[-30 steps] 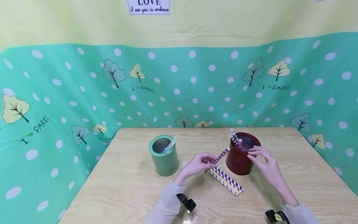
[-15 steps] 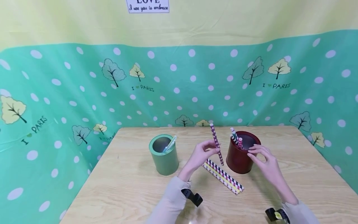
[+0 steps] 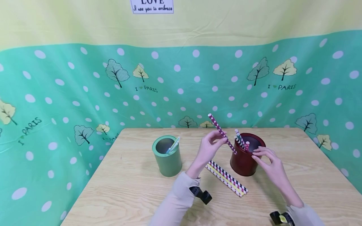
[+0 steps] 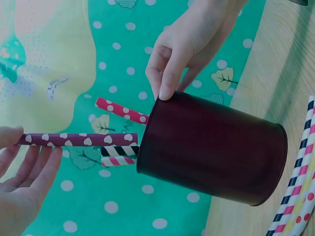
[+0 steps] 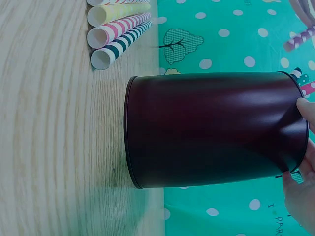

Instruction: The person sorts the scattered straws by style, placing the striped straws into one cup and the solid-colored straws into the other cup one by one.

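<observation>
My left hand (image 3: pixel 210 144) pinches a maroon straw with white dots (image 3: pixel 222 133) and holds it tilted in the air, its lower end just left of the dark red can's rim. In the left wrist view the maroon straw (image 4: pixel 78 139) points at the can mouth. The dark red can (image 3: pixel 244 160) stands upright with three patterned straws (image 3: pixel 240 139) sticking out. My right hand (image 3: pixel 267 158) pinches the can's near rim; the fingers (image 4: pixel 170 59) curl over the rim. Several striped straws (image 3: pixel 227 178) lie on the table in front of the can.
A green can (image 3: pixel 167 156) with pale straws (image 3: pixel 173 145) in it stands to the left on the wooden table (image 3: pixel 127 194). A green dotted cloth (image 3: pixel 70 94) walls the table on three sides.
My left hand has lifted the maroon straw off the table, turned it upright and carried it up and right toward the red can's mouth. The right hand has stayed on the rim.
</observation>
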{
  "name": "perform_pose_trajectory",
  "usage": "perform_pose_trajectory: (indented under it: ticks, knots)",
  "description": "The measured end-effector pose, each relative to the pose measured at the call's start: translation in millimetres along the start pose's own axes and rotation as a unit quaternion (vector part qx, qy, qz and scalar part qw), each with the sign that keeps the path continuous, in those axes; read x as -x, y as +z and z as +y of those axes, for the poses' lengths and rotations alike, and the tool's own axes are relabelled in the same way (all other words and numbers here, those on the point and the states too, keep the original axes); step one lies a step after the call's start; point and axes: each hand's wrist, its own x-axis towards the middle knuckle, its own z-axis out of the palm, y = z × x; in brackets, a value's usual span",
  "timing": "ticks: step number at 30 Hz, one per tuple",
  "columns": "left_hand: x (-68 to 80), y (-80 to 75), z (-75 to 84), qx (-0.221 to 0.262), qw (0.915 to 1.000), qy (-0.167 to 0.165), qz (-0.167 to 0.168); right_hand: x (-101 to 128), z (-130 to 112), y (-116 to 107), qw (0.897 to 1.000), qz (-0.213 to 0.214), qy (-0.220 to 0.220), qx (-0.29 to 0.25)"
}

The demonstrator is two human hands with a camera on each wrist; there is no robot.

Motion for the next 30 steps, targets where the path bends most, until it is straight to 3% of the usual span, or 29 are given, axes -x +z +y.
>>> perform_pose_trajectory:
  ticks: [6, 13, 20, 25, 30]
  knots:
    - [-5.1, 6.1, 0.2, 0.010, 0.9996, 0.022, 0.017, 0.7, -1.6, -0.4, 1.000, -0.005, 0.014, 0.007]
    - [-15.1, 13.0, -18.7, 0.021, 0.9986, 0.037, 0.032, 1.4, -2.2, 0.0, 1.000, -0.003, 0.012, 0.006]
    - [-18.4, 21.5, -23.9, 0.013, 0.9983, 0.044, 0.035, 1.9, -2.5, -0.3, 1.000, 0.002, -0.005, -0.015]
    - [-16.1, 25.1, -11.5, -0.006, 0.9992, 0.017, 0.036, 1.5, -1.4, 0.0, 1.000, -0.002, 0.000, -0.012]
    - [-15.8, 29.8, -5.9, -0.029, 0.9991, 0.016, 0.025, 1.0, -1.0, -0.4, 1.000, 0.002, -0.002, -0.009]
